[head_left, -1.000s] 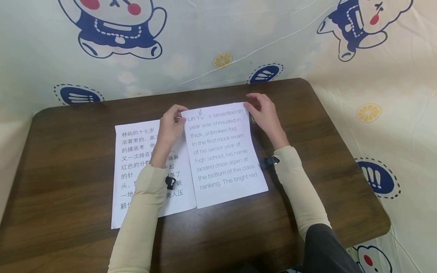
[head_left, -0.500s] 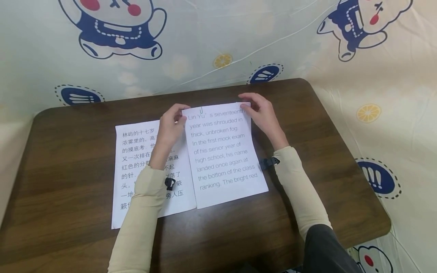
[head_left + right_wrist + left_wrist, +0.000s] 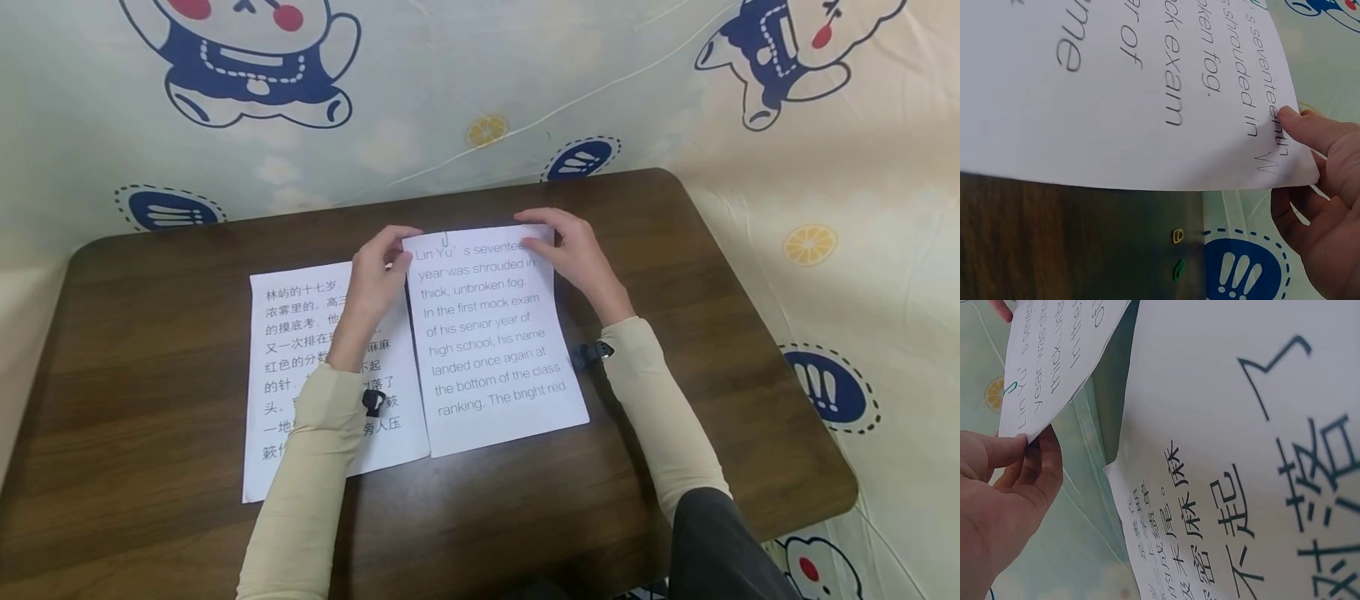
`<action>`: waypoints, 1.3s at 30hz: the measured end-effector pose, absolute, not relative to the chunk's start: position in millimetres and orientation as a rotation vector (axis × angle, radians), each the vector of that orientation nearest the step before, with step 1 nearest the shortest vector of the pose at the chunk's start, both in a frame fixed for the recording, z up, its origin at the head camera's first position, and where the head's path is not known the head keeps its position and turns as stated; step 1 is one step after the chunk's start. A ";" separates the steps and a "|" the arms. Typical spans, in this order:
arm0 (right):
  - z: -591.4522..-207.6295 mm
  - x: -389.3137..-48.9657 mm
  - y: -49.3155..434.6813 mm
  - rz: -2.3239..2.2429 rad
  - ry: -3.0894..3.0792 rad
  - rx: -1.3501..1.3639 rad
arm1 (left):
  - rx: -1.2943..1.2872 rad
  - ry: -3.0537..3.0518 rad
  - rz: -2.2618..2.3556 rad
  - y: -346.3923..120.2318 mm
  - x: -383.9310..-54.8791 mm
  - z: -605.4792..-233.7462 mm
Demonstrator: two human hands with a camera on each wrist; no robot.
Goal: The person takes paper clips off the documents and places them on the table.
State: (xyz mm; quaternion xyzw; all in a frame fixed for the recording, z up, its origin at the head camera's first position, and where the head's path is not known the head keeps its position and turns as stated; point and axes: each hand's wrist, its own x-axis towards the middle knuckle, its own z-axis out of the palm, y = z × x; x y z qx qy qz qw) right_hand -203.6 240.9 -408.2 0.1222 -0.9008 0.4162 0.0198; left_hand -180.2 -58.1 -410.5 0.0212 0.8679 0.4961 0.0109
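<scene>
My left hand (image 3: 378, 279) pinches the top left corner of a white sheet with English print (image 3: 487, 333), thumb in front and fingers behind, as the left wrist view shows. At the top right corner my right hand (image 3: 577, 258) holds the same sheet, its thumb (image 3: 1300, 122) lying over the print. The sheet's top is lifted and its lower part slopes down toward the table. A green paper clip (image 3: 1011, 388) is on its top edge. Beside it, under my left forearm, lies a sheet with Chinese print (image 3: 300, 317), partly hidden by the arm.
Both sheets are over a dark wooden table (image 3: 150, 375) with rounded corners. A yellow paper clip (image 3: 1177, 235) and a green clip (image 3: 1179, 270) lie on it beyond the English sheet's right edge. A patterned curtain (image 3: 420, 75) hangs behind the table.
My right hand has shifted left along the top edge, from the corner onto the sheet's face. The sheet's top has moved slightly up and right. My left hand keeps its grip.
</scene>
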 end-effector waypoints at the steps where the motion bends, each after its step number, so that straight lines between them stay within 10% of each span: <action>1: -407.6 -204.5 240.7 1.279 -2.808 0.395 | 0.067 2.707 1.545 -57.9 -180.3 -410.2; 39: -410.4 -202.8 240.7 0.947 -3.004 0.491 | 0.112 2.703 1.553 -57.0 -178.7 -407.9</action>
